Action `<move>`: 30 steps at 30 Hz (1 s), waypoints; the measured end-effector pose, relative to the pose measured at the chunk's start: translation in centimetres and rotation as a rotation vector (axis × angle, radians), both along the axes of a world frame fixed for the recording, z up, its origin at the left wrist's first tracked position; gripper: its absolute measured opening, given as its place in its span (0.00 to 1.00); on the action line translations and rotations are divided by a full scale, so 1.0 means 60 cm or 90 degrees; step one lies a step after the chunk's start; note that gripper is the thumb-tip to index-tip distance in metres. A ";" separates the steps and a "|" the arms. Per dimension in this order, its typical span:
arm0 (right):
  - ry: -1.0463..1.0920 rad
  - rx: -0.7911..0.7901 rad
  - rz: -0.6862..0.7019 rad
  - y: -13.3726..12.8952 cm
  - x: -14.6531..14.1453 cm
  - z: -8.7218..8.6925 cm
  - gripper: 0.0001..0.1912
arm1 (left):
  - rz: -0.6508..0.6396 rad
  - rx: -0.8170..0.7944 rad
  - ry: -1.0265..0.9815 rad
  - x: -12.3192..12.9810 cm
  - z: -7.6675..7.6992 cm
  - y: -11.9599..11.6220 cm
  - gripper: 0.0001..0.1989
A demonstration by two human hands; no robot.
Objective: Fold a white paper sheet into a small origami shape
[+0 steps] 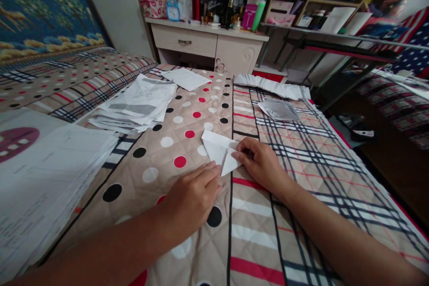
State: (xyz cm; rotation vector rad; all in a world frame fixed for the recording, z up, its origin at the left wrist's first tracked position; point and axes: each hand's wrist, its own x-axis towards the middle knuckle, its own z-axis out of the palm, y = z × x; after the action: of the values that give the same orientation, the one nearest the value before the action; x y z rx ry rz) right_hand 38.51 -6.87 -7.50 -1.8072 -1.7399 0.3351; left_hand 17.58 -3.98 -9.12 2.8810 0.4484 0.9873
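Observation:
A small folded white paper lies on the patterned bedspread in front of me, with a pointed lower tip and a flap on its right side. My right hand pinches the paper's right edge between thumb and fingers. At the lower left edge of the paper rests my left hand, palm down, its fingers close together and their tips touching the paper near its lower point. What lies under the left palm is hidden.
Stacked papers and a larger pile lie left. A white sheet, a silvery packet and a pleated white strip lie farther back. Beyond the bed stands a cabinet.

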 end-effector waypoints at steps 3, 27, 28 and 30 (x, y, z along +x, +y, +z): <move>-0.029 0.025 -0.004 -0.002 -0.003 -0.003 0.05 | -0.012 -0.013 -0.014 -0.001 0.004 0.003 0.10; 0.012 0.033 -0.046 0.004 -0.003 -0.008 0.07 | 0.055 -0.073 0.090 0.029 0.012 0.034 0.11; 0.009 0.031 -0.053 0.005 -0.003 -0.008 0.07 | 0.053 -0.074 0.090 0.029 0.012 0.034 0.10; 0.002 0.022 -0.068 0.005 -0.004 -0.008 0.06 | 0.047 -0.073 0.085 0.029 0.012 0.034 0.10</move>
State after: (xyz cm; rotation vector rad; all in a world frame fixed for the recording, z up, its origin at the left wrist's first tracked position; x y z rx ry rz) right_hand 38.25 -6.57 -7.97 -1.8650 -1.6305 0.2631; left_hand 19.34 -1.95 -8.41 2.8553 0.6037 0.7533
